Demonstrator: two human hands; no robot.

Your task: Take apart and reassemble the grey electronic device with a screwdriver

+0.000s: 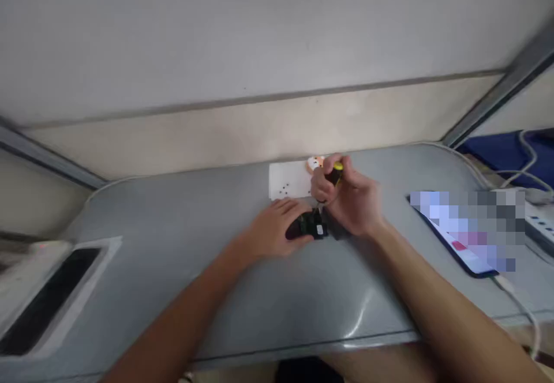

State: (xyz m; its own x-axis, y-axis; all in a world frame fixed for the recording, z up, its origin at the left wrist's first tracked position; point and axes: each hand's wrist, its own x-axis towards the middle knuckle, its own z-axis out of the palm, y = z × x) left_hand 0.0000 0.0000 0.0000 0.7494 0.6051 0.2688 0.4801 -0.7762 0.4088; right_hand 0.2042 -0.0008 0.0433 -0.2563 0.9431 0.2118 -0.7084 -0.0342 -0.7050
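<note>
My left hand point(279, 227) is closed around a small dark electronic device point(318, 228) with a bit of green board and a white label, holding it against the grey tabletop. In my right hand point(346, 195) is a screwdriver point(334, 174) with a black and yellow handle, gripped upright above the device. The screwdriver's lower end reaches down near the device's far edge; whether its tip touches is too blurred to tell. Just beyond my hands lies a white sheet of paper point(285, 175) with several tiny dark screws point(284, 188) on it.
A small orange and white figure point(314, 164) sits at the paper's right edge. To the right, a lit phone point(459, 244) is plugged into a white cable point(519, 302), near a power strip point(541, 224). At left lies a black slab point(52, 296) on white. A wall panel point(242, 129) closes the back.
</note>
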